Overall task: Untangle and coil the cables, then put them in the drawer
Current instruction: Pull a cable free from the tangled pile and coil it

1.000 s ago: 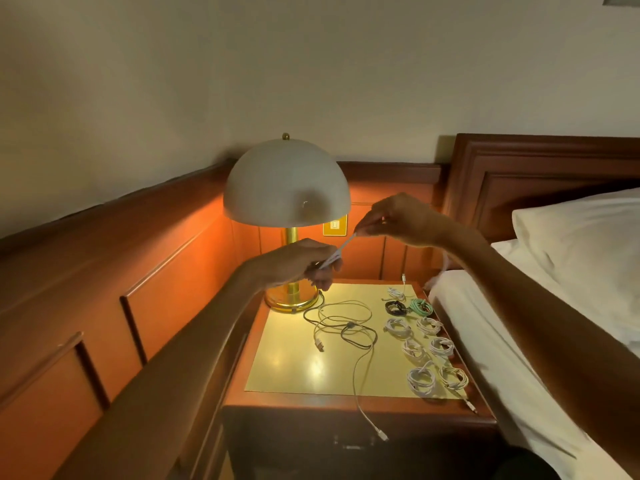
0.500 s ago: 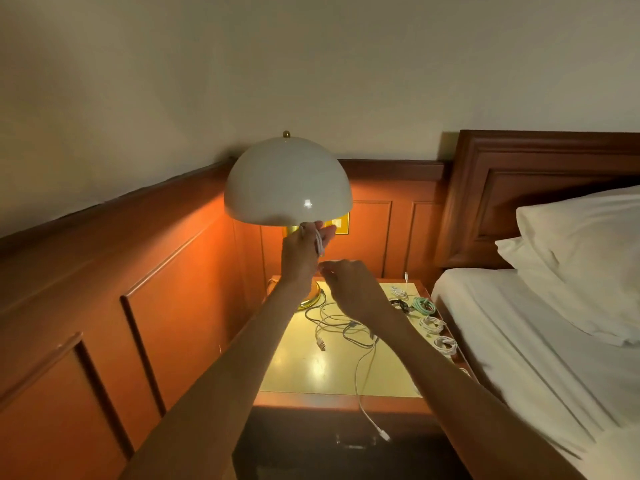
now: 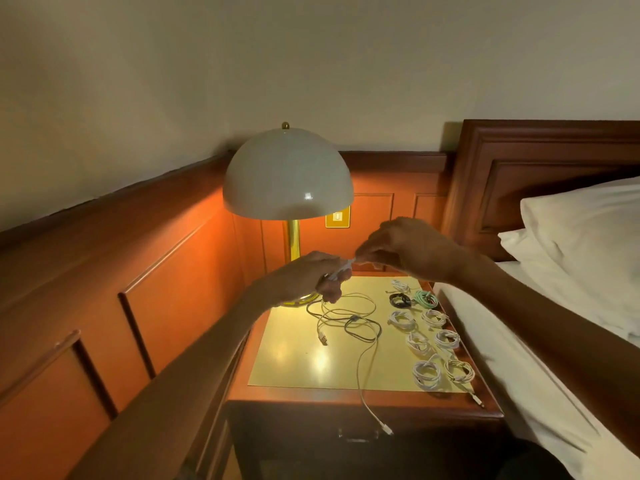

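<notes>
The left hand [image 3: 308, 277] has dropped from the lamp [image 3: 287, 174]. It and the right hand [image 3: 405, 247] pinch a cable [image 3: 341, 269] (soft, light, floppy); best held near its end.

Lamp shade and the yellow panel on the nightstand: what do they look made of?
White dome lamp shade: probably glossy enamelled metal or glass, given its sharp highlight. Yellow nightstand top panel: smooth polished sheet, perhaps brass-look laminate; it reflects light patches.
</notes>
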`<action>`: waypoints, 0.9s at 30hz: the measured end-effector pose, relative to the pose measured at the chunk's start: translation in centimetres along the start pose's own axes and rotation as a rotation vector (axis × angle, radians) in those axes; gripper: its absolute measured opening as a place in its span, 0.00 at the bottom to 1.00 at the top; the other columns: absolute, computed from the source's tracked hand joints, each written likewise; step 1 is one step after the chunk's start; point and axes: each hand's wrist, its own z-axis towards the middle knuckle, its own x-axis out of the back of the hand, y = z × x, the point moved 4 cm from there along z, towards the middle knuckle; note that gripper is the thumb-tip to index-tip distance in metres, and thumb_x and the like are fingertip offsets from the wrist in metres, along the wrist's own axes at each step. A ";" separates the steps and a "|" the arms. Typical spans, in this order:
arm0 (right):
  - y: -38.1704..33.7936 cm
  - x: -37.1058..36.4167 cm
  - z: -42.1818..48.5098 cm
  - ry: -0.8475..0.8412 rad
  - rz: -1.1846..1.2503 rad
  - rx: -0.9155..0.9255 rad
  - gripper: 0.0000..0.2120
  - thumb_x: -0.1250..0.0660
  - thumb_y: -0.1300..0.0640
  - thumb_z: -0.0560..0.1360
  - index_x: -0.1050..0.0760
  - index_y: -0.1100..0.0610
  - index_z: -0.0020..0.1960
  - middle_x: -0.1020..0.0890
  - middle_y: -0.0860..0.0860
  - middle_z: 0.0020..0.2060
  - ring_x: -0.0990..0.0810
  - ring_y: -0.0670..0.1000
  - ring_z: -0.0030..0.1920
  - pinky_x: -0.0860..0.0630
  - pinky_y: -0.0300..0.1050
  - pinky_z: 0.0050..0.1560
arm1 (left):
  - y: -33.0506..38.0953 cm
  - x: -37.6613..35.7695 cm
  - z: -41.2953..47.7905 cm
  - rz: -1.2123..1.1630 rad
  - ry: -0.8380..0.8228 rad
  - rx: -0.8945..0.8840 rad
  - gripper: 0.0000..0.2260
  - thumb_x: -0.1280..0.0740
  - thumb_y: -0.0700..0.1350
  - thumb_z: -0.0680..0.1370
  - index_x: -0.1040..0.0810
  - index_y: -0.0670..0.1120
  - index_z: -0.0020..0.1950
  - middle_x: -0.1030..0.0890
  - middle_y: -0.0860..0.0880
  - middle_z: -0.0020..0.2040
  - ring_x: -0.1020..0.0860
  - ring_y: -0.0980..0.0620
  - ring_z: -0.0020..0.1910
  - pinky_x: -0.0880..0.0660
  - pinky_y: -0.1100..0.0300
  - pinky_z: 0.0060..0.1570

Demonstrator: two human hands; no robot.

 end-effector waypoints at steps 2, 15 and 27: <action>0.6 -0.3 0.0 0.121 0.224 -0.049 0.15 0.38 0.50 0.81 0.17 0.56 0.58 0.17 0.41 0.51 0.23 0.30 0.45 0.29 0.28 0.48 | 1.4 -0.4 -0.7 -0.226 -0.056 -0.074 0.16 0.48 0.49 0.83 0.30 0.46 0.40 0.36 0.53 0.28 0.39 0.50 0.31 0.34 0.61 0.35; -2.6 -7.3 -0.8 0.523 1.502 -0.742 0.14 0.37 0.52 0.81 0.18 0.53 0.42 0.39 0.48 0.28 0.47 0.51 0.32 0.48 0.47 0.32 | 1.5 -0.4 0.7 -0.451 0.378 -0.026 0.16 0.43 0.46 0.83 0.31 0.46 0.34 0.36 0.51 0.23 0.33 0.54 0.25 0.38 0.61 0.32; -2.2 -6.5 -2.1 0.423 0.807 -0.653 0.12 0.36 0.50 0.82 0.17 0.54 0.46 0.21 0.49 0.32 0.28 0.47 0.32 0.33 0.44 0.34 | 1.2 0.1 1.5 0.235 0.825 -0.114 0.24 0.40 0.55 0.82 0.26 0.45 0.29 0.28 0.47 0.23 0.26 0.45 0.24 0.28 0.49 0.32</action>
